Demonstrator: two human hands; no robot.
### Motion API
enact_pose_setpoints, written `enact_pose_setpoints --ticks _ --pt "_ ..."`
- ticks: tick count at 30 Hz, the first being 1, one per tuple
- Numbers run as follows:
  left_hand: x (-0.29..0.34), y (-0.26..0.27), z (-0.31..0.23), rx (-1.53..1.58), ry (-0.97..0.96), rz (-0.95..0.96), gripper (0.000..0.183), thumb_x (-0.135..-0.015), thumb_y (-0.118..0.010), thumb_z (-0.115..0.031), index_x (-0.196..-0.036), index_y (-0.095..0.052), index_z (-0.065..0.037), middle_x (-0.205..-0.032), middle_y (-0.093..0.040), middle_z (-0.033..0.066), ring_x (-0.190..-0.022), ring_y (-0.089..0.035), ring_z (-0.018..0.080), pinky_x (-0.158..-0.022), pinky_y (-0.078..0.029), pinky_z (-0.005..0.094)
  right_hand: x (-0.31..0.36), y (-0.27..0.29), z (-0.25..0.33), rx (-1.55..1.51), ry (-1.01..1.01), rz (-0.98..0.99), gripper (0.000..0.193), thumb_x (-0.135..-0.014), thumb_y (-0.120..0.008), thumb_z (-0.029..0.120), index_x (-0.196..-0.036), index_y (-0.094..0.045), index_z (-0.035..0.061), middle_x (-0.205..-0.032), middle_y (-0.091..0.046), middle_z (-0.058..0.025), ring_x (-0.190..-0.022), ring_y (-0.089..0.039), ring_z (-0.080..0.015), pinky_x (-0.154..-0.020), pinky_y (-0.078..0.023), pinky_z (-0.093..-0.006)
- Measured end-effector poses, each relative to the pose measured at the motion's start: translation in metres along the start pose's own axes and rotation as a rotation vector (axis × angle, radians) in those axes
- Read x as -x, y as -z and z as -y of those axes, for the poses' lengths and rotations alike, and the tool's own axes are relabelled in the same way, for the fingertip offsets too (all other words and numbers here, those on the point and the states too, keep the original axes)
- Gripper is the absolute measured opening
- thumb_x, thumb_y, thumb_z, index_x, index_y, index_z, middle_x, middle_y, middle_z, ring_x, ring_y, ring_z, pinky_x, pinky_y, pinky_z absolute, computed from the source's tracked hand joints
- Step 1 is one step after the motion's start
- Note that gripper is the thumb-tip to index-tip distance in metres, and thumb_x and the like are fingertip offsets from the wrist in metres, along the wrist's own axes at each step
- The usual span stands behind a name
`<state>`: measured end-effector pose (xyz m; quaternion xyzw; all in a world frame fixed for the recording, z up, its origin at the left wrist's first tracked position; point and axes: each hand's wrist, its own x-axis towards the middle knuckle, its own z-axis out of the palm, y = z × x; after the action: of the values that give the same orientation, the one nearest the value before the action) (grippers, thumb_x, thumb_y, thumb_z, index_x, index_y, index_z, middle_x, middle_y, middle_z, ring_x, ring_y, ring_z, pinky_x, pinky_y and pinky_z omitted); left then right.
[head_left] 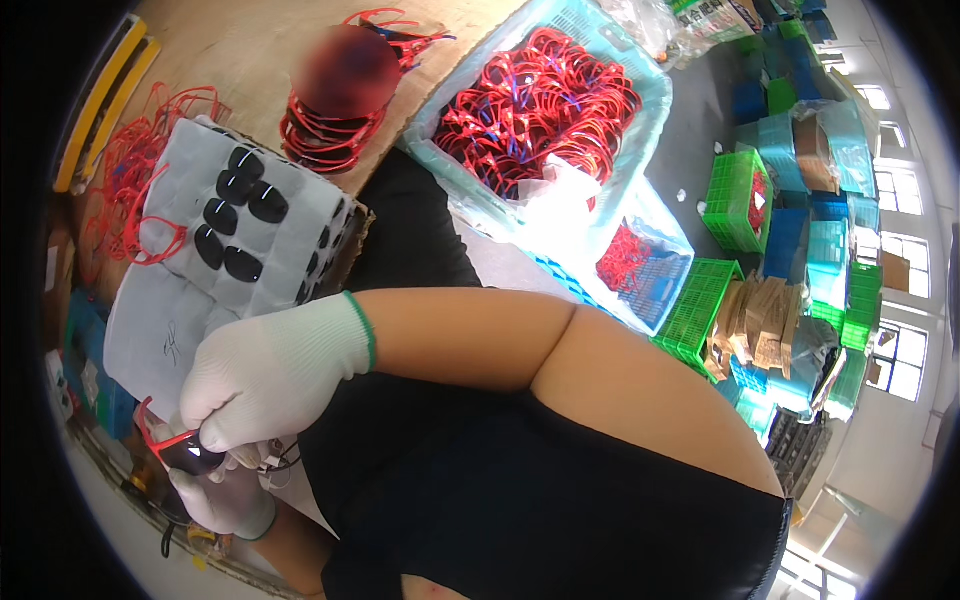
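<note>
My right hand (270, 375), in a white knitted glove with a green cuff, is closed with its thumb and fingers pinching red-framed sunglasses (176, 441). A dark lens (192, 457) shows in the frame beside the thumb. Below it, my left hand (228, 503), gloved too, grips the same sunglasses from the other side; some of its fingers are hidden. Close above the hands is a box topped with a white dimpled sheet (285, 225), where several loose dark lenses (267, 202) lie. White paper (160, 330) with a handwritten mark covers the box's near part.
Red spectacle frames (125, 200) are heaped left of the box, and more frames are stacked (325, 150) on the wooden table (240, 50). A light-blue crate (650, 125) full of red frames stands beyond my right forearm. Green crates (735, 200) and cardboard (755, 320) fill the right.
</note>
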<state>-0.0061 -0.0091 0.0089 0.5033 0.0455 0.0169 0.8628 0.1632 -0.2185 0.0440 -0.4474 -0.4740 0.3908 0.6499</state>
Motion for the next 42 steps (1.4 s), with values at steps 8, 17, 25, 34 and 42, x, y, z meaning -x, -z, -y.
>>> enact_pose_setpoints --ticks 8,17,25,34,42 --pt "-0.017 -0.024 -0.006 0.187 0.047 -0.195 0.050 -0.112 -0.039 -0.040 -0.134 -0.052 0.003 -0.093 -0.056 0.0016 -0.081 -0.048 0.0101 -0.079 -0.040 0.0277 -0.007 -0.015 -0.042 0.683 0.399 -0.360 0.024 -0.089 -0.061 0.024 -0.073 -0.062 0.0058 -0.066 -0.061 -0.0132 -0.064 -0.064 -0.0365 -0.061 -0.051 -0.0432" --pt "-0.026 -0.027 -0.009 0.065 0.027 -0.171 0.051 -0.113 -0.032 -0.037 -0.143 -0.048 0.001 -0.120 -0.057 0.0101 -0.105 -0.052 0.0152 -0.096 -0.040 0.0325 0.000 -0.016 -0.013 0.892 0.203 -0.365 0.023 -0.087 -0.062 0.025 -0.068 -0.057 0.0110 -0.057 -0.057 -0.0090 -0.052 -0.059 -0.0354 -0.049 -0.045 -0.0451" --pt "-0.014 -0.034 -0.009 -0.166 -0.145 -0.174 0.051 -0.111 -0.040 -0.033 -0.137 -0.050 0.009 -0.130 -0.060 0.0194 -0.119 -0.057 0.0255 -0.106 -0.041 0.0398 -0.002 -0.018 -0.020 0.759 0.164 -0.313 0.020 -0.093 -0.063 0.025 -0.082 -0.059 0.0095 -0.068 -0.060 -0.0117 -0.064 -0.062 -0.0385 -0.056 -0.048 -0.0493" --pt "0.021 -0.018 -0.026 -0.470 -0.341 -0.211 0.040 -0.108 -0.054 -0.025 -0.134 -0.056 0.006 -0.126 -0.064 0.0174 -0.117 -0.059 0.0235 -0.106 -0.043 0.0408 -0.014 -0.023 -0.006 0.809 0.250 -0.242 0.017 -0.092 -0.064 0.028 -0.085 -0.062 0.0129 -0.067 -0.062 -0.0072 -0.067 -0.066 -0.0337 -0.057 -0.049 -0.0461" --pt "0.047 0.036 -0.031 -0.671 -0.340 -0.454 0.038 -0.111 -0.043 -0.020 -0.135 -0.052 0.007 -0.117 -0.061 0.0179 -0.100 -0.060 0.0195 -0.088 -0.048 0.0320 -0.041 -0.035 -0.008 0.811 0.329 -0.149 0.019 -0.095 -0.059 0.031 -0.092 -0.067 0.0140 -0.068 -0.066 -0.0054 -0.068 -0.069 -0.0307 -0.057 -0.052 -0.0429"
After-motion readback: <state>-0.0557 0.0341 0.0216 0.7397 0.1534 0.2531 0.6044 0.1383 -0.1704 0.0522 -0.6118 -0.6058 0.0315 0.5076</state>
